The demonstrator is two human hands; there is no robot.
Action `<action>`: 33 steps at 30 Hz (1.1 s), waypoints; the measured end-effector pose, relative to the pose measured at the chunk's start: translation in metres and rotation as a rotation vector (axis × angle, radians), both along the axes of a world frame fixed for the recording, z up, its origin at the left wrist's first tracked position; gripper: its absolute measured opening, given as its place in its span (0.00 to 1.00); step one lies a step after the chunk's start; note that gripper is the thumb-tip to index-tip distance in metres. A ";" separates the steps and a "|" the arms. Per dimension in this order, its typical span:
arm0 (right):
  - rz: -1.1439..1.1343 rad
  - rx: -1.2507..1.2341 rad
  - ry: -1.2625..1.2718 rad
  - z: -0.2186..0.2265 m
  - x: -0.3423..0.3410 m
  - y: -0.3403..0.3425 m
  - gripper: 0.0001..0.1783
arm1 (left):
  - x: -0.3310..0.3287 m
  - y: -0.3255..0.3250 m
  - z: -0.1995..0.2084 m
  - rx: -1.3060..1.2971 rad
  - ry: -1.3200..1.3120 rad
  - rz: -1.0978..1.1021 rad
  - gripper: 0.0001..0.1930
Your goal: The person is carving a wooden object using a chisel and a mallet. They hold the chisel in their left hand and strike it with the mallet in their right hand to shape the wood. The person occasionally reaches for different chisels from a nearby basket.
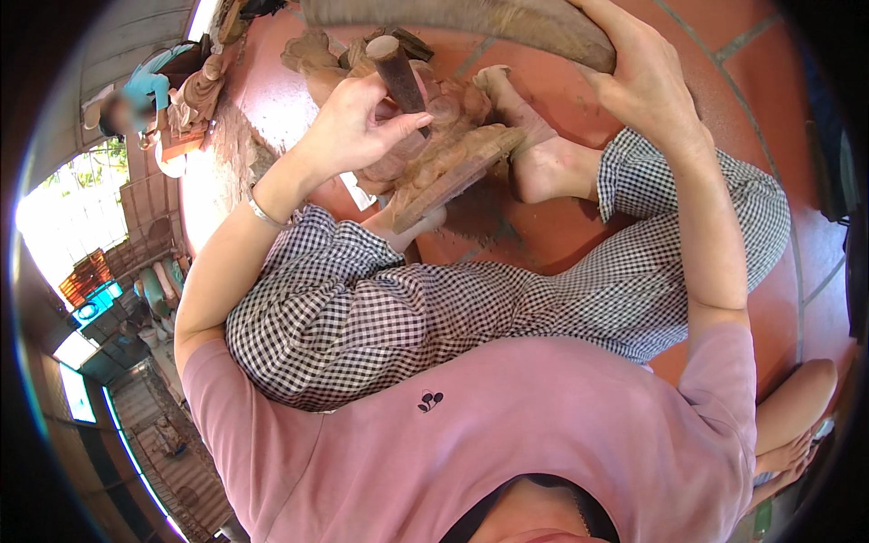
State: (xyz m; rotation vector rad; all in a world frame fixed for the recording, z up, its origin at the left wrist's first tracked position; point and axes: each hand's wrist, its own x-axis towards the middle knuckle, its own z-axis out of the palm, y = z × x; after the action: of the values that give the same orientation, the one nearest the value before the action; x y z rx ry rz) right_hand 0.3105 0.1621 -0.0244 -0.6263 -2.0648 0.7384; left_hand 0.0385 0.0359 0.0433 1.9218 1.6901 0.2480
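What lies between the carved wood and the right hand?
In the head view, a bare foot lies right beside the carved wood; beyond it, red tiled floor shows toward the right hand.

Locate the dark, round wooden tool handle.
In the head view, the handle is near the top, just left of centre, in the left hand, by the brown carved wooden piece.

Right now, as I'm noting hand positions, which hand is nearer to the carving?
Left. The left hand is right over the carving, holding a wooden handle; the right hand is farther off to the right, holding one end of a wooden club.
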 end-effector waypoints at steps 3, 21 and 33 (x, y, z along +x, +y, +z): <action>-0.090 0.082 -0.117 0.017 0.004 -0.010 0.24 | 0.004 0.000 0.008 -0.074 0.152 -0.027 0.13; -0.243 -0.154 -0.647 -0.127 -0.004 0.036 0.22 | -0.237 -0.101 0.010 0.210 -0.303 1.151 0.09; -0.100 -0.309 -0.962 -0.174 -0.010 0.022 0.28 | -0.310 -0.379 -0.072 0.138 -0.163 2.055 0.07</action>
State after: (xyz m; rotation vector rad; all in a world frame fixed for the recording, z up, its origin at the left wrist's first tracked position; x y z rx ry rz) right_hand 0.3005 0.1839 -0.1987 -1.4635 -2.7540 0.7856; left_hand -0.2713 -0.3428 -0.0286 -0.4875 2.7478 1.1233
